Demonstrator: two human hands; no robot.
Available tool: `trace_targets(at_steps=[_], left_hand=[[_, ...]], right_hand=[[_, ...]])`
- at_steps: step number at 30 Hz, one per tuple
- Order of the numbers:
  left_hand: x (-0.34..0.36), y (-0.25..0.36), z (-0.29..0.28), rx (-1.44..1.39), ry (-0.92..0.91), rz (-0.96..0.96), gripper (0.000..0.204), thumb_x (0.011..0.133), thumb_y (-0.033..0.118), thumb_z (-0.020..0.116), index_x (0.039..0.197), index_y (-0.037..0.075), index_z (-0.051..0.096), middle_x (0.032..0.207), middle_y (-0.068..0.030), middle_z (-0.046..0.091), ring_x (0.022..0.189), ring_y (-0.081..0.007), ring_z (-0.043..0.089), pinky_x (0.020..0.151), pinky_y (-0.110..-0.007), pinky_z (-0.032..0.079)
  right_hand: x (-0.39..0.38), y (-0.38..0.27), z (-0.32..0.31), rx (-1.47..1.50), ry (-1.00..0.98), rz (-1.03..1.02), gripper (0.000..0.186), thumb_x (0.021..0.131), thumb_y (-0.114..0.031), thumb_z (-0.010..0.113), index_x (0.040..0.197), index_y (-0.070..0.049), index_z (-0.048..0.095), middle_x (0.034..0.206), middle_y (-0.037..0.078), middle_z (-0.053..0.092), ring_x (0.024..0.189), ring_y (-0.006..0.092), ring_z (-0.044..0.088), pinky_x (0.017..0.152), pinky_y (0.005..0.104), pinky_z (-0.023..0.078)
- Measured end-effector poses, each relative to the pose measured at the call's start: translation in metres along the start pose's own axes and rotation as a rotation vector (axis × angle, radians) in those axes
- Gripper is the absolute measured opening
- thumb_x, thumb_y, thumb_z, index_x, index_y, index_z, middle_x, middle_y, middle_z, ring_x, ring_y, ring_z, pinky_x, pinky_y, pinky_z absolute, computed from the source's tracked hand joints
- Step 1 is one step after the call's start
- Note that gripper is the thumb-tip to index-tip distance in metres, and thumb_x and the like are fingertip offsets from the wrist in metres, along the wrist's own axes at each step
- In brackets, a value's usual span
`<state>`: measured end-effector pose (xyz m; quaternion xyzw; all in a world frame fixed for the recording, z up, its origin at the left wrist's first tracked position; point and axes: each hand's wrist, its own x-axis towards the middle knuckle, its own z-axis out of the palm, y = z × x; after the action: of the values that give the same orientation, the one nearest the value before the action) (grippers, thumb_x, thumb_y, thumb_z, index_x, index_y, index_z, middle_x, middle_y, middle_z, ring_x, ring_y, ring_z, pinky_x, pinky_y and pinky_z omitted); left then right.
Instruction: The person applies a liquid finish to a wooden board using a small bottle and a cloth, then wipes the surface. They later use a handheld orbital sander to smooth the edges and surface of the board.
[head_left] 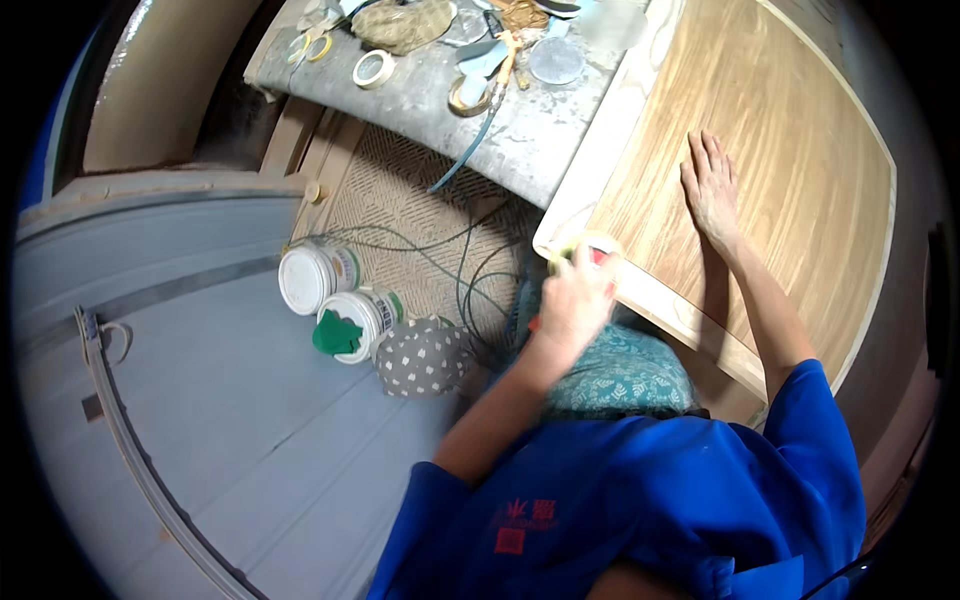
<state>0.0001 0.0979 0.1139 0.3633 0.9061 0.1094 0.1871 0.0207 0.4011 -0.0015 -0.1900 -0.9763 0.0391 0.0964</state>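
Observation:
My left hand (577,305) is closed around a pale yellow, rounded thing (603,242) with a red patch, its kind blurred by motion. It is at the near left corner of the pale frame (680,318) that borders a wood-grained panel (790,180). Flat on the panel's face lies my right hand (713,195), fingers stretched out and holding nothing.
Left of the panel stands a grey worktable (540,150) with tape rolls (374,69), a cloth bundle (403,25), a blue hose (465,155) and a round translucent lid (556,61). White buckets (305,281), a dotted cloth (425,358) and loose cables (465,270) are on the floor.

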Motion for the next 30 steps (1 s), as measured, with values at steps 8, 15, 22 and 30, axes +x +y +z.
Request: trace_targets(at_steps=[8,15,22,30], left_hand=[[0.043,-0.170,-0.058,0.086,0.297,-0.233,0.058,0.084,0.026,0.076,0.138,0.017,0.057,0.118,-0.0171,0.054,0.097,-0.0396,0.066,0.083,-0.049,0.056],[0.029,-0.247,-0.070,-0.075,0.163,-0.199,0.073,0.079,0.023,0.082,0.145,0.019,0.051,0.116,-0.0159,0.058,0.100,-0.0418,0.066,0.084,-0.053,0.056],[0.063,-0.273,-0.058,-0.119,0.072,0.062,0.070,0.075,0.022,0.085,0.139,0.016,0.056,0.115,-0.0133,0.060,0.098,-0.0380,0.067,0.082,-0.049,0.057],[0.089,-0.293,-0.072,-0.193,0.057,0.246,0.068,0.076,0.022,0.083,0.138,0.015,0.058,0.114,-0.0149,0.059,0.099,-0.0383,0.067,0.083,-0.048,0.058]], right_hand=[[-0.065,-0.070,-0.016,0.062,-0.159,0.239,0.060,0.109,-0.034,0.040,0.162,-0.009,0.029,0.169,0.017,0.023,0.157,0.0341,0.019,0.128,0.0507,0.012],[-0.076,-0.196,-0.023,0.308,-0.142,0.338,0.087,0.092,-0.051,0.067,0.162,-0.013,0.032,0.170,0.022,0.017,0.159,0.0398,0.011,0.127,0.0569,0.006],[-0.072,-0.248,-0.023,0.419,-0.180,0.447,0.100,0.081,-0.047,0.080,0.163,-0.018,0.029,0.170,0.016,0.021,0.158,0.0371,0.015,0.126,0.0592,0.011],[-0.081,-0.282,-0.033,0.502,-0.102,0.644,0.074,0.092,-0.049,0.069,0.153,-0.012,0.048,0.164,0.019,0.031,0.156,0.0369,0.020,0.125,0.0574,0.010]])
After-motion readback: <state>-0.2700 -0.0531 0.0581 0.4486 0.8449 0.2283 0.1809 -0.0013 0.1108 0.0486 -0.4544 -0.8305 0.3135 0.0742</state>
